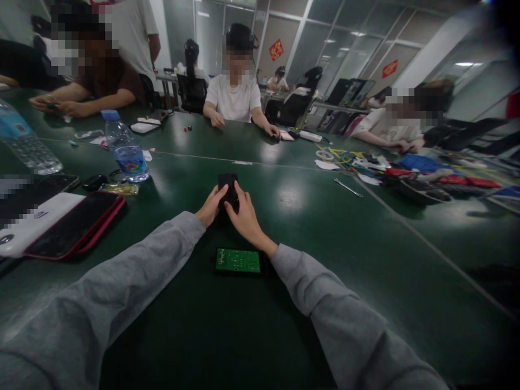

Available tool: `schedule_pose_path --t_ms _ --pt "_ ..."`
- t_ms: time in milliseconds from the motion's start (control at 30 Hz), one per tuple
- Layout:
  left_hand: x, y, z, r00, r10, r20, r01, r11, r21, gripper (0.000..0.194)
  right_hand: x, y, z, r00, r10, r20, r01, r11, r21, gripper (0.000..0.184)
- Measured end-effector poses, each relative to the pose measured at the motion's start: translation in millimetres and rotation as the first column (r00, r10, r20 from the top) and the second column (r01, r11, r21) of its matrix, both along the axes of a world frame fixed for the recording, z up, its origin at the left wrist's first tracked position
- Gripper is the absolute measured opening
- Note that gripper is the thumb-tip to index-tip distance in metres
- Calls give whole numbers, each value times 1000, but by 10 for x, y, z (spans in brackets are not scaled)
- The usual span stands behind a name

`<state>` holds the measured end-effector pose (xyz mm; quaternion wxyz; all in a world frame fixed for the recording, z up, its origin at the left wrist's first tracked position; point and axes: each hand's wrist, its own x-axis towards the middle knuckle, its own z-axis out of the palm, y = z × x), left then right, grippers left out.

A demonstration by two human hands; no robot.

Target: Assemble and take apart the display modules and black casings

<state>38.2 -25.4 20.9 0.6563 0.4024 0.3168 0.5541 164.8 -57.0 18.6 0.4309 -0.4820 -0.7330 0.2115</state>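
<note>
Both my hands are closed around a small black box [227, 183] above the dark green table [309, 227]. My left hand [212, 206] grips its left side, thumb toward the near face. My right hand [244, 214] holds the right side, fingers wrapped about it. The far end of the box shows above my fingers, while its lower part is partly covered. Nearer to me, between my forearms, a green circuit board [238, 260] lies flat in a dark frame or casing.
At left stand a water bottle [127, 149] and a larger bottle [30, 141], near a phone in a red case [77, 222]. A wrench [348, 187] lies right of centre. Cables and cloth [430, 173] pile up further right. Several people sit around the table.
</note>
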Motion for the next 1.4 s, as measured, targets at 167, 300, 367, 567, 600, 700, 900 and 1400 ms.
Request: schedule_pose_path --t_ms 167,300,367,567,600,700,900,1400 --pt "-53 73 32 997 -55 60 59 996 -73 46 -7 -60 33 990 -49 133 46 999 21 65" --pt "-92 131 9 995 -52 84 61 992 -110 45 -2 -86 90 986 -110 127 95 989 114 62" --pt "-98 145 -4 995 -57 87 65 993 -100 45 22 -77 122 983 -153 98 135 976 171 61" --pt "-107 98 43 995 -39 93 50 992 -114 43 164 68 162 961 -274 29 256 927 274 57" --pt "-113 90 55 995 -35 97 47 992 -121 42 187 103 153 958 -284 27 267 925 269 57" --pt "-134 94 69 995 -27 101 42 988 -150 38 237 201 97 955 -294 42 278 935 221 57" --pt "-167 153 59 993 -29 115 52 978 -203 40 277 300 -69 935 -291 203 258 950 176 54" --pt "-252 136 116 981 -152 118 177 953 -247 56 56 35 177 874 67 482 -210 945 250 44"
